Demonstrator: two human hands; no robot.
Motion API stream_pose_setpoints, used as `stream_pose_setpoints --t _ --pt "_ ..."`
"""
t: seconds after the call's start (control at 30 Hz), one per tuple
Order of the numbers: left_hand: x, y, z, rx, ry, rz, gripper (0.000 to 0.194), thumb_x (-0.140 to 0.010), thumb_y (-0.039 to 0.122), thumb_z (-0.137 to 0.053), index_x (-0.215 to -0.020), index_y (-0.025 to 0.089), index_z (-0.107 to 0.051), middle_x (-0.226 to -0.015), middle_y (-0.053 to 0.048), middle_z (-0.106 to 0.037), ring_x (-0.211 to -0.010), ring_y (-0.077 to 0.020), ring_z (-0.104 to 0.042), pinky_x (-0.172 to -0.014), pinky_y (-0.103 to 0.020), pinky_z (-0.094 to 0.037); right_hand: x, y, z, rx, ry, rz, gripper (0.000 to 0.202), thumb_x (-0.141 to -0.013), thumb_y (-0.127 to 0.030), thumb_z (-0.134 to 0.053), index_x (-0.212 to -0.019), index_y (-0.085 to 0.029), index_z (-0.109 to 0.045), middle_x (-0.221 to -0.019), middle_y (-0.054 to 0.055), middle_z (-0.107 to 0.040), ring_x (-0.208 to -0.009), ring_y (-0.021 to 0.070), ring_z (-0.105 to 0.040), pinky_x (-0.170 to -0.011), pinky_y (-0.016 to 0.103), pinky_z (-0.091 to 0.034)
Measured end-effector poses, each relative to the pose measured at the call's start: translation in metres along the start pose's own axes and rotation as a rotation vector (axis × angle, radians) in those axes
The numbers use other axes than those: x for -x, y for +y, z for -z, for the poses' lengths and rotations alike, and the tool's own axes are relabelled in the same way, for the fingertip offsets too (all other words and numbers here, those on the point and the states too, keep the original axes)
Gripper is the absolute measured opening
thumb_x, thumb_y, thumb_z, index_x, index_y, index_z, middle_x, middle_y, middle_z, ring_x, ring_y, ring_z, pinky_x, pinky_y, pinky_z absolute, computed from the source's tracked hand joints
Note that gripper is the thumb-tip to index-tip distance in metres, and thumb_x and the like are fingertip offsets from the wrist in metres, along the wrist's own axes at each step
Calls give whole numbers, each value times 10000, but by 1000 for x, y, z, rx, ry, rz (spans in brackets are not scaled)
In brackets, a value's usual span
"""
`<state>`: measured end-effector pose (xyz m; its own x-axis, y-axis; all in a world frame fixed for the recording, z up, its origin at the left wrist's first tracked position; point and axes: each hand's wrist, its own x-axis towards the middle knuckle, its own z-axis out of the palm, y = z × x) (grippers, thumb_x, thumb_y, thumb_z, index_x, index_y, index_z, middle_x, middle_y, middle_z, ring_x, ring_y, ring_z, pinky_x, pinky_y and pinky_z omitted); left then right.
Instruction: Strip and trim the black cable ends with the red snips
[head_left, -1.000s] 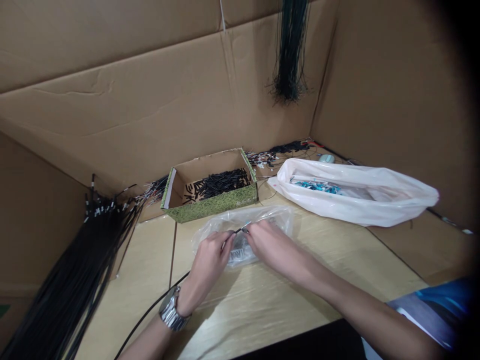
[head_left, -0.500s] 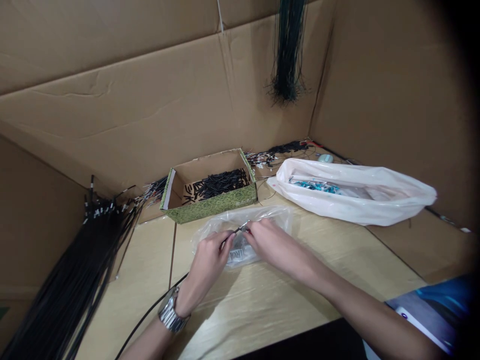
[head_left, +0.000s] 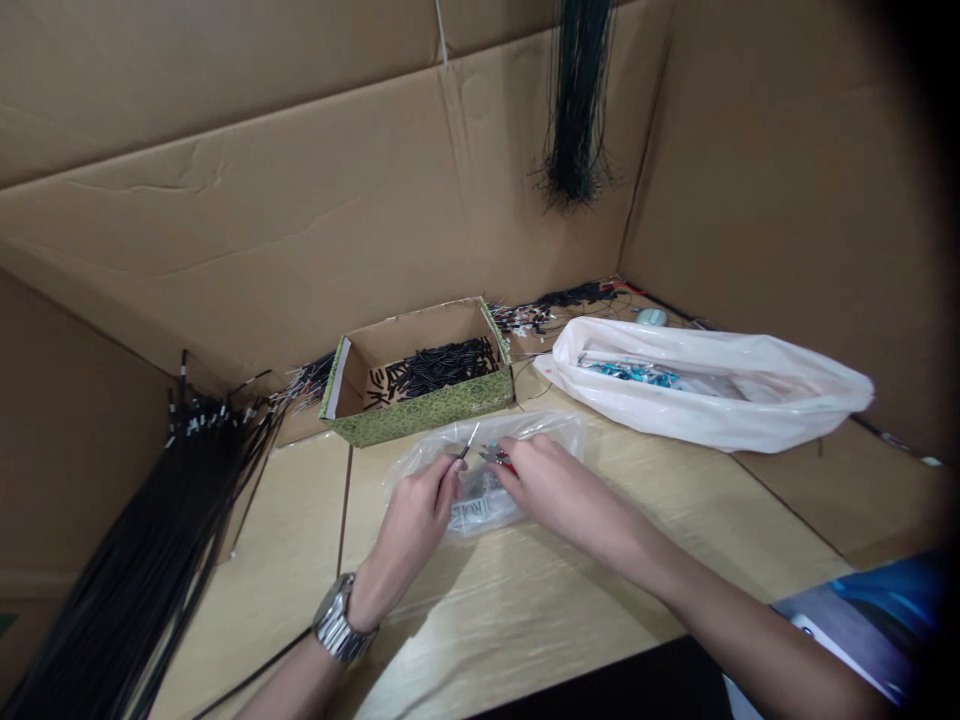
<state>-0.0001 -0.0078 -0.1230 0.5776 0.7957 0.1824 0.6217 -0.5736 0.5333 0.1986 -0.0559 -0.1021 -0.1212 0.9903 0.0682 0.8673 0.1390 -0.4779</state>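
Observation:
My left hand (head_left: pixel 416 520), a metal watch (head_left: pixel 336 632) on its wrist, pinches the end of a thin black wire (head_left: pixel 466 447) whose bare tip points up and right. The wire runs back under my wrist toward the table's near edge. My right hand (head_left: pixel 544 485) pinches a small red and teal part (head_left: pixel 496 458) just right of the wire tip. Both hands hover over a clear plastic bag (head_left: pixel 480 505) with a printed label, lying on the light wooden table (head_left: pixel 570 620).
A green patterned cardboard box (head_left: pixel 420 400) holding short black tubes stands behind the hands. A white plastic bag (head_left: pixel 712 385) with teal parts lies at right. A thick bundle of long black wires (head_left: pixel 150 560) lies at left. Cardboard walls surround the table; dark cords (head_left: pixel 577 100) hang at the back.
The wire tip and the small part were together between my fingertips; now they are apart, with the wire tip tilted upward and my left hand shifted slightly left.

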Motion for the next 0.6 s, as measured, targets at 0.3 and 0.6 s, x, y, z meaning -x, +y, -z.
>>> stream_pose_setpoints --t 0.3,0.6 --pt "0 -2 -5 -38 -22 -32 218 -1025 234 -463 -878 194 -619 -771 -20 -667 -659 -186 -600 -631 -287 -396 -1 -11 2 30 -44 21 263 -974 -152 -449 -998 -115 -708 -814 136 -719 -728 243 -679 -596 303 -365" --pt "1 -1 -5 -8 -23 -9 268 -1031 236 -445 -804 191 -582 -697 2 -628 -612 -167 -576 -609 -272 -374 2 -22 6 40 -109 9 274 -921 -34 -463 -953 -109 -724 -789 136 -727 -714 223 -699 -624 294 -417"
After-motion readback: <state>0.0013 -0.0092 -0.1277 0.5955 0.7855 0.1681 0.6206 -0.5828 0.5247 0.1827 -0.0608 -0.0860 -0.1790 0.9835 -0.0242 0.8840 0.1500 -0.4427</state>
